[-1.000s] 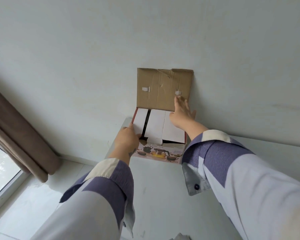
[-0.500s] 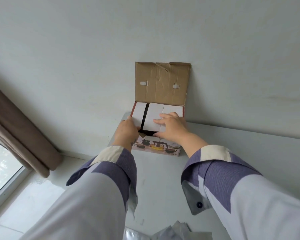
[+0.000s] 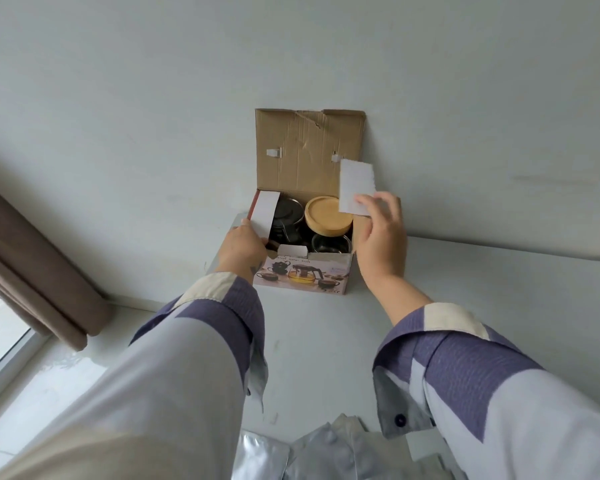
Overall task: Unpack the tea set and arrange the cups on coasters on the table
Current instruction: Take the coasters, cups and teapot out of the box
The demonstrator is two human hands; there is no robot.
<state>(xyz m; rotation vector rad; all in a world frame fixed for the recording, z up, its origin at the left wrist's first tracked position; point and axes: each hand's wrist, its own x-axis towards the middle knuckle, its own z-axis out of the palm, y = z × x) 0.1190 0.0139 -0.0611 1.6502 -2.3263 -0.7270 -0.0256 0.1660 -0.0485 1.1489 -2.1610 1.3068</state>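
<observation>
Lifting foam pad [image 3: 356, 187] above box [image 3: 302, 275]

The tea set box [image 3: 303, 275], near the middle of the frame, carries the only print on show: a line of dark lettering along the top of its pink front panel, above a picture of a teapot and cups, too small and blurred to read. A short scrawl at that panel's lower right corner is just as unreadable.

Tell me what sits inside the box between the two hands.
In the head view, between the left hand and right hand, the open box holds a dark teapot, wooden coasters and a glass cup.
</observation>
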